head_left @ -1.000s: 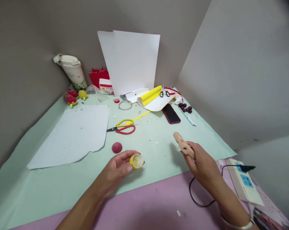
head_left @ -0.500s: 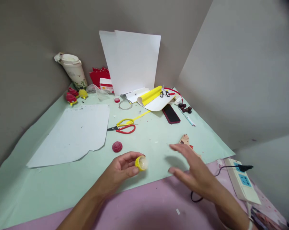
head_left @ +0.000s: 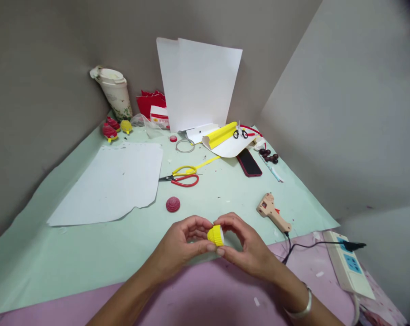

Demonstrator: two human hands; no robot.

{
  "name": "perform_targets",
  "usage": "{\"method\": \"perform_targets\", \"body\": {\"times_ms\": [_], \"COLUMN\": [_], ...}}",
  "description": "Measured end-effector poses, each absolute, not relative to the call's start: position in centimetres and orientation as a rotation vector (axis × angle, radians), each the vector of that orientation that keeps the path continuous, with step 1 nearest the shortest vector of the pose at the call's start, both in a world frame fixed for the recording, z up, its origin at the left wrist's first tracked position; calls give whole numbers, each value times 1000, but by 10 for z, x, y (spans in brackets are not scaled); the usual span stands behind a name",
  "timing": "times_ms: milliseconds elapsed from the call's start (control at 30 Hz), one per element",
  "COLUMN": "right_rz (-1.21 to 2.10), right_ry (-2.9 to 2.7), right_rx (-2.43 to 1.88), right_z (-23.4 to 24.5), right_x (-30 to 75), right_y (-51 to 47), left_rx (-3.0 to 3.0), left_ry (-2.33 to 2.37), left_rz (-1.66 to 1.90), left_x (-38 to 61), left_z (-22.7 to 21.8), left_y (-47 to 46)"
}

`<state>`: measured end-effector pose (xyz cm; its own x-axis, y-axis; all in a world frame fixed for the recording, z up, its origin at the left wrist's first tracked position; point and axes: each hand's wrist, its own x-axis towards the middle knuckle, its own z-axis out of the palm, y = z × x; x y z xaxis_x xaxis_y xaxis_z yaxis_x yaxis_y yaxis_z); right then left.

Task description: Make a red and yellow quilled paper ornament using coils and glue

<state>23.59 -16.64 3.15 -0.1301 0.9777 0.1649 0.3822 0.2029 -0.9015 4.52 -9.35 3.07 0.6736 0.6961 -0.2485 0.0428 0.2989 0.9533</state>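
Near the front edge of the green table sheet, a small yellow ridged cup-shaped piece (head_left: 215,236) is pinched between both my hands. My left hand (head_left: 193,240) grips its left side between thumb and fingers. From the right, my right hand (head_left: 245,244) touches it with thumb and fingertips, at its pale open end. A dark pink ridged dome (head_left: 173,204) lies on the sheet, just beyond my left hand. Beyond my right hand is a tan glue gun (head_left: 272,213) with a red trigger. Scissors (head_left: 182,176) with yellow and red handles lie farther back.
White paper (head_left: 109,185) lies at left. At the back stand a white tumbler (head_left: 115,93) and upright white sheets (head_left: 205,86). A phone (head_left: 248,163), yellow paper roll (head_left: 221,135) and dark beads (head_left: 268,155) lie at right, with a power strip (head_left: 349,265) nearer me.
My right hand has moved left from empty space and closed on the yellow piece. The piece has turned, its open end now facing right. The glue gun shows fully. The view has shifted slightly.
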Motion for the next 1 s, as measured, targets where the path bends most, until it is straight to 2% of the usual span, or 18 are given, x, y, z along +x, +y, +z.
{"method": "perform_targets", "body": {"times_ms": [1000], "right_rz": [748], "right_ry": [-1691], "right_rx": [-1318], "right_z": [24], "right_x": [234], "right_y": [-167], "left_rx": [1194], "left_ry": [907], "left_rz": [540], "left_x": [49], "left_z": [27], "left_y": [-95]}}
